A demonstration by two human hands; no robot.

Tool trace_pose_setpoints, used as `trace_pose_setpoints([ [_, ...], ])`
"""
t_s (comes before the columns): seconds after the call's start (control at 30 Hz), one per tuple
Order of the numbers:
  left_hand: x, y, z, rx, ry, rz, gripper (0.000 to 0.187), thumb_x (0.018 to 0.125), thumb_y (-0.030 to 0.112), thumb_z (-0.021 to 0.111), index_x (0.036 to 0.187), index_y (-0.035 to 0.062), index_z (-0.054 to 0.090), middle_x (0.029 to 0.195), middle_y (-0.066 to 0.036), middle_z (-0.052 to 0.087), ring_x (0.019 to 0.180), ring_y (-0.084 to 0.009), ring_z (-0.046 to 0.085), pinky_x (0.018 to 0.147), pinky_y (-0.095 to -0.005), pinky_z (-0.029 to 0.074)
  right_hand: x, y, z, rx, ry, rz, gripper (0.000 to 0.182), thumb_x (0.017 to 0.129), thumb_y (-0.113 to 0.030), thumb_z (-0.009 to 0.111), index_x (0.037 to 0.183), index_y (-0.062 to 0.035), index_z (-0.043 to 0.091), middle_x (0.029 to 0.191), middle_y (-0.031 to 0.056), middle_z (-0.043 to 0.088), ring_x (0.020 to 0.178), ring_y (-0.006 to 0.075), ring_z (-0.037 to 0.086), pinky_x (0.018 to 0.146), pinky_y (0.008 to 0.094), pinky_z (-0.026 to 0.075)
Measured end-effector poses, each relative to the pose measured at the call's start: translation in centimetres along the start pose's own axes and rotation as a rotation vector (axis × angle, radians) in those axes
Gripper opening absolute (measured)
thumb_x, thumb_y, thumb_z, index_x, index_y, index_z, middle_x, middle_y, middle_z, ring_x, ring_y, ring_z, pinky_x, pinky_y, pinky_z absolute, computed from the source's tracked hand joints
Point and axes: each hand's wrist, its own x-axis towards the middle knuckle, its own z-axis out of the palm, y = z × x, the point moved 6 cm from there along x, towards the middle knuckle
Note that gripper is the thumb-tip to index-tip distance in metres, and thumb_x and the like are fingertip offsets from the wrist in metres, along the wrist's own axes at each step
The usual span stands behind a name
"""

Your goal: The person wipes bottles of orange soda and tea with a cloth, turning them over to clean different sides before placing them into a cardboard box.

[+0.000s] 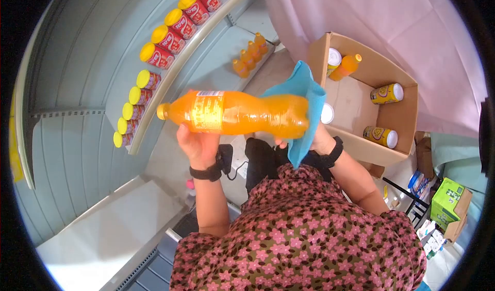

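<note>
A large orange drink bottle [242, 114] lies sideways in front of me, its orange cap pointing left. My left hand [200, 145] grips it from below near the neck end, under the label. A blue cloth [311, 105] is pressed against the bottle's base on the right. Behind that cloth is my right hand [320, 139], closed on it; most of its fingers are hidden by the cloth and bottle.
Red cans with yellow lids [180, 23] line the upper shelf [206, 30]. Small orange bottles [247, 58] stand on a lower shelf. An open cardboard box [356, 97] at right holds yellow cans and an orange bottle. A green box [447, 201] sits at far right.
</note>
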Motion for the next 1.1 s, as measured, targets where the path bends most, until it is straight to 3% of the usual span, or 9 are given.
trace_pose_setpoints([
  [0.13,-0.5,-0.9,1.5,-0.095,-0.019,-0.073,0.060,0.074,0.025,0.069,0.123,0.0016,0.044,0.126,-0.019,0.045,0.118,-0.0335,0.040,0.103,-0.0478,0.030,0.0,0.2,-1.3,0.262,0.017,-0.098,0.049,0.087,-0.035,0.051,0.121,-0.0017,0.042,0.103,0.0173,0.057,0.079,0.0284,0.062,0.065,0.0352,0.055],
  [0.2,-0.3,-1.1,1.8,-0.169,-0.018,-0.070,0.059,0.075,0.027,0.069,0.122,0.0016,0.045,0.126,-0.020,0.044,0.119,-0.0336,0.040,0.103,-0.0478,0.029,-0.6,0.2,-3.0,-0.107,0.350,-0.246,0.045,0.087,-0.029,0.054,0.122,-0.0026,0.042,0.109,0.0124,0.055,0.091,0.0232,0.059,0.076,0.0338,0.052],
  [0.27,-0.3,-0.9,0.7,-0.068,0.173,-0.013,0.062,0.072,0.037,0.070,0.120,0.0043,0.047,0.124,-0.019,0.046,0.115,-0.0347,0.044,0.100,-0.0489,0.033,-0.9,0.0,-2.7,-0.087,0.332,-0.249,0.045,0.087,-0.028,0.055,0.122,-0.0031,0.042,0.112,0.0102,0.054,0.095,0.0213,0.057,0.080,0.0334,0.049],
  [0.37,-0.7,-0.8,0.7,0.014,0.046,0.028,0.059,0.075,0.033,0.067,0.122,0.0039,0.046,0.127,-0.020,0.044,0.119,-0.0360,0.040,0.102,-0.0507,0.029,-1.5,-3.0,-0.8,-0.049,0.273,-0.307,0.040,0.087,-0.021,0.055,0.121,-0.0023,0.044,0.108,0.0048,0.055,0.097,0.0141,0.053,0.084,0.0294,0.044],
  [0.6,-2.0,-0.1,6.1,0.486,-0.285,0.268,0.078,0.062,0.042,0.072,0.125,0.0153,0.035,0.110,-0.019,0.047,0.102,-0.0340,0.048,0.091,-0.0497,0.040,0.5,-2.7,-0.1,-0.216,0.256,-0.036,0.045,0.081,-0.022,0.064,0.118,-0.0011,0.047,0.108,0.0085,0.057,0.096,0.0157,0.056,0.083,0.0304,0.046],
  [0.8,-2.3,0.7,8.4,0.400,-0.592,0.271,0.077,0.060,0.040,0.077,0.122,0.0172,0.037,0.106,-0.019,0.048,0.098,-0.0334,0.049,0.090,-0.0505,0.040,1.3,2.8,-0.2,0.671,-0.002,0.364,0.049,0.081,-0.024,0.064,0.122,-0.0054,0.044,0.110,0.0098,0.057,0.097,0.0200,0.058,0.079,0.0343,0.051],
  [0.93,-1.3,1.1,6.9,0.110,-0.535,0.263,0.081,0.056,0.044,0.080,0.120,0.0188,0.037,0.107,-0.016,0.048,0.099,-0.0326,0.049,0.092,-0.0516,0.039,-0.7,1.4,2.0,0.604,-0.173,0.185,0.074,0.074,-0.020,0.071,0.133,-0.0053,0.029,0.120,0.0146,0.050,0.099,0.0254,0.057,0.073,0.0423,0.054],
  [1.03,-0.6,0.9,5.3,0.114,-0.392,0.260,0.083,0.055,0.048,0.080,0.120,0.0209,0.038,0.108,-0.014,0.047,0.100,-0.0305,0.048,0.094,-0.0510,0.039,-0.5,-1.2,1.9,0.377,-0.183,-0.058,0.070,0.076,-0.027,0.068,0.132,-0.0066,0.031,0.122,0.0153,0.048,0.100,0.0283,0.056,0.072,0.0467,0.053],
  [1.1,-0.5,0.7,5.2,0.190,-0.393,0.252,0.083,0.057,0.048,0.079,0.124,0.0235,0.036,0.115,-0.015,0.046,0.106,-0.0328,0.046,0.094,-0.0519,0.038,-0.8,-0.3,1.0,0.615,-0.182,0.022,0.069,0.079,-0.037,0.064,0.131,-0.0065,0.031,0.123,0.0151,0.047,0.100,0.0309,0.055,0.071,0.0501,0.052],
])
